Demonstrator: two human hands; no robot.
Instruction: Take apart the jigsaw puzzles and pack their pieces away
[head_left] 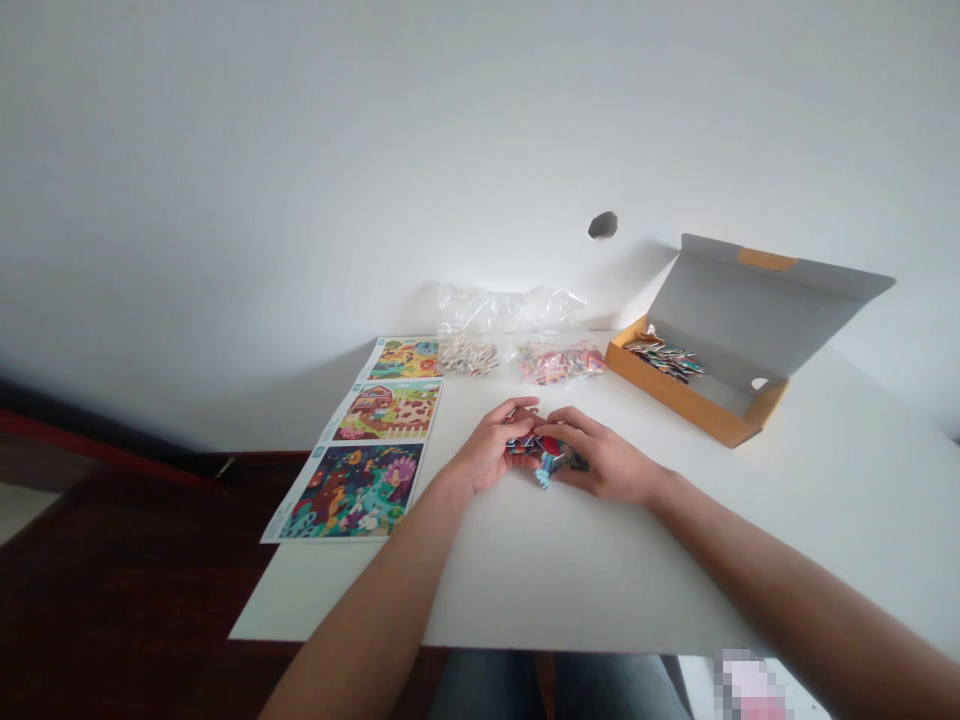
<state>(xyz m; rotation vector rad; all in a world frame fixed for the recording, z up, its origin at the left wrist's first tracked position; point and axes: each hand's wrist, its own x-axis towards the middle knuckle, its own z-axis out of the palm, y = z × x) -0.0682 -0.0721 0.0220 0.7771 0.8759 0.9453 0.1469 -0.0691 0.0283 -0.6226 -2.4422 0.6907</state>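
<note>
My left hand point(487, 447) and my right hand point(606, 456) face each other at the middle of the white table point(517, 570). Between them is a heap of small jigsaw puzzle pieces point(550, 446), in dark blue, red, brown and light blue. The fingers of both hands curl round the heap and grip it from either side. A light blue piece point(543, 473) sticks out at the front. Fingers hide part of the heap, and whether it rests on the tabletop I cannot tell.
Picture sheets point(384, 411) lie along the left edge. Behind my hands are clear plastic bags point(512, 310) holding more pieces. An orange box point(679, 399) with raised lid point(761, 300) and loose pieces point(665, 358) stands back right. The wall point(300, 180), with a hole point(602, 225), borders the table.
</note>
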